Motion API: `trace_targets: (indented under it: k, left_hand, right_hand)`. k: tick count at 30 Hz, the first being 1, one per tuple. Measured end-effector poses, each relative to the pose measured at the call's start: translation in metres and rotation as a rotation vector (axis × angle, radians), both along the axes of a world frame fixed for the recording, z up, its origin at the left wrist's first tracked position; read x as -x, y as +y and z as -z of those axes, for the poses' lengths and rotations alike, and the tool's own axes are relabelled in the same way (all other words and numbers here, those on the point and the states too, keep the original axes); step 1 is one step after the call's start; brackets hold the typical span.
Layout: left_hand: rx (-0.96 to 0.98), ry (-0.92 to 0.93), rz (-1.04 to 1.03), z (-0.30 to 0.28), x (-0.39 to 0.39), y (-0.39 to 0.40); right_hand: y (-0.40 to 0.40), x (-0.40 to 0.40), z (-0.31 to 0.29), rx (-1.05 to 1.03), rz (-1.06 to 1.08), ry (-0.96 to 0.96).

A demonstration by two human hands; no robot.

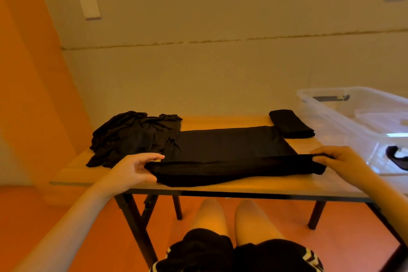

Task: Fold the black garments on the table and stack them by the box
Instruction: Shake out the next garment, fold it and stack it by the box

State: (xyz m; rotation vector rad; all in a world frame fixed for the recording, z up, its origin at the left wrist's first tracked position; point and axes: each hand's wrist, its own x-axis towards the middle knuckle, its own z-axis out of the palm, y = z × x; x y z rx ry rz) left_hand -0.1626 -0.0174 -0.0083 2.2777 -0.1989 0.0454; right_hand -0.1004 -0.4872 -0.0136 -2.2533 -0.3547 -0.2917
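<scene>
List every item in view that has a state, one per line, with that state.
spread garment: flat on the table, near edge lifted and partly folded
folded garment: folded, lying beside the box
crumpled garments: unfolded, heaped at far left
clear plastic box: open, no lid on it
left hand: pinching the spread garment's near left corner
right hand: pinching its near right corner
</scene>
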Motion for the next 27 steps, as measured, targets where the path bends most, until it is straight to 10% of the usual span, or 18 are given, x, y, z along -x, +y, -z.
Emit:
trace_targets:
  k: [6, 18, 27]
  left_hand:
    - [-0.083, -0.258, -0.167, 0.000, 0.001, -0.004]
    - [0.142, -0.063, 0.077, -0.001, 0.017, -0.003]
    - [0.057, -0.290, -0.194, -0.002, 0.017, -0.006]
  right_hand:
    - [0.000, 0.005, -0.004, -0.062, -0.024, 0.031]
    - [-0.006, 0.008, -0.006, -0.237, 0.026, 0.038]
    - [-0.009, 0.008, -0.003, -0.275, -0.011, 0.121]
